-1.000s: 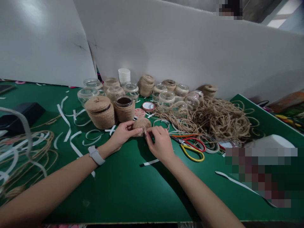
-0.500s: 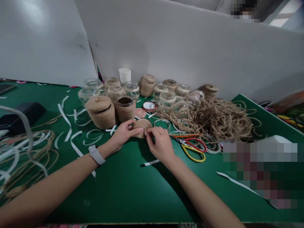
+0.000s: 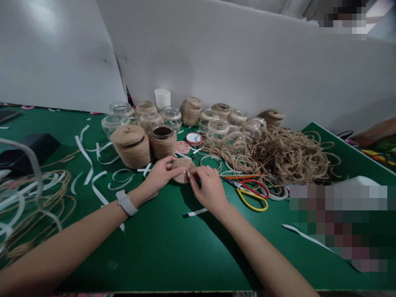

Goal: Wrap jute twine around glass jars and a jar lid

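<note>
A round disc covered in coiled twine (image 3: 182, 168) is held between my two hands above the green table. My left hand (image 3: 160, 175), with a pale watch on its wrist, grips the disc's left side, thumb on top. At the right side, my right hand (image 3: 206, 183) pinches the disc's edge with thumb and fingers. Just behind stand a lidded twine-wrapped jar (image 3: 130, 144) and an open twine-wrapped jar (image 3: 163, 142). Red-rimmed lids (image 3: 194, 139) lie beyond the disc.
Several glass jars (image 3: 218, 131) stand at the back beside stacked white cups (image 3: 162, 99). A twine heap (image 3: 291, 156) and scissors (image 3: 252, 194) lie right. White strips (image 3: 85, 156) and a black object (image 3: 31, 152) are left.
The twine disc has tilted, so more of its flat face shows. My fingers have shifted slightly around it, both hands still gripping it.
</note>
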Demonstrator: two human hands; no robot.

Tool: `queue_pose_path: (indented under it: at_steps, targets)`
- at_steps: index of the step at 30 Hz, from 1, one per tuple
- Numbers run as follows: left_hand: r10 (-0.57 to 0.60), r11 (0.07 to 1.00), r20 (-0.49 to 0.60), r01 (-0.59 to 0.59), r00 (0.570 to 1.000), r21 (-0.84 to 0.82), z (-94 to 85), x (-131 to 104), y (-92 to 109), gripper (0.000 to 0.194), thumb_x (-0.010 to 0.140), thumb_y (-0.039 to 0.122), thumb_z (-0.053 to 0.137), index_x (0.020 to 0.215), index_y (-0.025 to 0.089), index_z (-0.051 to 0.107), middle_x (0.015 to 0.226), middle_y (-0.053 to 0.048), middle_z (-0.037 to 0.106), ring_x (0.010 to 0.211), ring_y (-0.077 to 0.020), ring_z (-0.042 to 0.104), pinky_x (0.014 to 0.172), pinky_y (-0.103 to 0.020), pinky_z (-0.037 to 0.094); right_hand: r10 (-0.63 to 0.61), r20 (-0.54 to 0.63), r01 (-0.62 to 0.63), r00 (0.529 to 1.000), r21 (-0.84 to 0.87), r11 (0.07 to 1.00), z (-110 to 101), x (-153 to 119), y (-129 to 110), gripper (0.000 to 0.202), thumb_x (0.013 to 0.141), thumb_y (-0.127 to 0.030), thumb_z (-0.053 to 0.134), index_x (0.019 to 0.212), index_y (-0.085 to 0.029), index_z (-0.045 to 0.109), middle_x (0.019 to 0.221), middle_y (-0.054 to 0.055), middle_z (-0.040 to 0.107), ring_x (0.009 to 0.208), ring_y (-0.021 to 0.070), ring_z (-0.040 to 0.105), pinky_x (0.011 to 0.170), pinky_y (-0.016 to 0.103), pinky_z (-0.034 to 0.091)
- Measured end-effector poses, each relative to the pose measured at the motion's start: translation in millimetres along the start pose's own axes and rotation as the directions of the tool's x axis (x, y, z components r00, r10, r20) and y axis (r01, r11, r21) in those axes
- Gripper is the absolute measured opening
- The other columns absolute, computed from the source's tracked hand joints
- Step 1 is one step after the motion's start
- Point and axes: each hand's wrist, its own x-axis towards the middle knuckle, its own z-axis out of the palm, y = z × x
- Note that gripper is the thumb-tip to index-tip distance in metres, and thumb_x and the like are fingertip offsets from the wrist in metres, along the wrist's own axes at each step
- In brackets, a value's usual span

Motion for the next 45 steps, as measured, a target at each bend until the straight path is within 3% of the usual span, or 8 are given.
queue_pose_path:
  at_steps: [3,8,13,18,24,27,31,45]
  targets:
    - [0.015,1.0,-0.008,-0.015,1.0,-0.002,0.8,-1.3,0.5,0.047,0.063,0.039,0.082,0.098,0.017,0.059,0.077,0.0,0.073,0.071,-0.0154,0.067,0.068,-0.027,0.053,0.012,-0.043,-0.01,0.999,0.036,0.999,-1.2,0.3,-1.6,0.011,0.093,-0.023,0.051,0.087,-0.021,0.06,0.085,0.006,0.063,0.084,0.021,0.057,0.073,0.035,0.042]
    - [0.038,0.997,0.031,-0.035,0.999,-0.075,3.2,-3.4,6.0,0.041,0.07,0.044,0.078,0.095,0.016,0.061,0.089,-0.002,0.072,0.082,-0.0156,0.067,0.076,-0.026,0.053,0.084,-0.154,-0.06,0.985,0.156,0.986,-2.9,1.7,-3.4,0.012,0.094,-0.023,0.048,0.092,-0.02,0.06,0.111,0.014,0.057,0.115,0.0243,0.054,0.086,0.038,0.049]
    - [-0.049,0.988,0.111,0.065,0.993,-0.142,0.1,-3.5,8.6,0.044,0.069,0.041,0.08,0.101,0.017,0.059,0.095,-0.003,0.071,0.087,-0.0158,0.067,0.081,-0.028,0.053,0.122,-0.13,-0.094,0.984,0.198,0.976,-2.5,2.8,0.0,0.012,0.095,-0.024,0.045,0.091,-0.021,0.056,0.104,0.012,0.063,0.108,0.0234,0.06,0.082,0.039,0.048]
    - [-0.092,0.988,0.233,0.117,0.968,-0.097,-1.4,-4.7,3.0,0.052,0.067,0.032,0.083,0.109,0.016,0.058,0.097,-0.005,0.072,0.09,-0.0168,0.068,0.082,-0.028,0.052,0.118,-0.095,-0.102,0.988,0.161,0.982,-2.6,2.6,2.5,0.011,0.094,-0.023,0.048,0.092,-0.021,0.058,0.106,0.009,0.067,0.102,0.022,0.062,0.083,0.038,0.043]
    - [-0.07,0.995,0.12,0.078,0.99,-0.063,0.3,-4.2,1.3,0.047,0.067,0.032,0.082,0.103,0.016,0.056,0.087,-0.004,0.073,0.08,-0.0172,0.069,0.076,-0.029,0.053,0.055,-0.081,-0.05,0.995,0.069,0.996,-2.9,2.1,2.4,0.014,0.095,-0.025,0.049,0.1,-0.022,0.062,0.111,0.009,0.065,0.103,0.0214,0.06,0.082,0.036,0.04]
    - [-0.045,0.997,0.045,0.048,0.998,-0.052,1.8,-3.5,3.0,0.045,0.065,0.032,0.081,0.099,0.016,0.056,0.083,-0.002,0.073,0.075,-0.0164,0.069,0.072,-0.029,0.054,0.075,-0.09,-0.073,0.993,0.029,0.997,-3.5,2.9,3.3,0.016,0.096,-0.027,0.05,0.104,-0.02,0.061,0.104,0.008,0.066,0.095,0.0208,0.061,0.078,0.034,0.04]
    - [-0.013,0.999,-0.022,0.012,1.0,-0.038,2.9,-3.0,3.7,0.045,0.065,0.033,0.08,0.099,0.016,0.056,0.083,-0.001,0.072,0.073,-0.0158,0.068,0.07,-0.027,0.053,0.078,-0.088,-0.079,0.993,-0.01,0.997,-4.2,3.6,4.8,0.014,0.095,-0.027,0.051,0.093,-0.021,0.063,0.092,0.005,0.069,0.086,0.0199,0.061,0.075,0.034,0.037]
    - [0.044,0.994,0.092,-0.035,0.995,-0.102,-0.2,-1.0,-2.3,0.041,0.068,0.029,0.081,0.102,0.017,0.061,0.096,-0.003,0.072,0.085,-0.0144,0.068,0.078,-0.025,0.053,0.014,-0.061,-0.013,0.998,0.023,1.0,-2.7,2.2,1.2,0.012,0.092,-0.024,0.055,0.082,-0.02,0.06,0.08,0.001,0.066,0.081,0.0171,0.059,0.074,0.032,0.034]
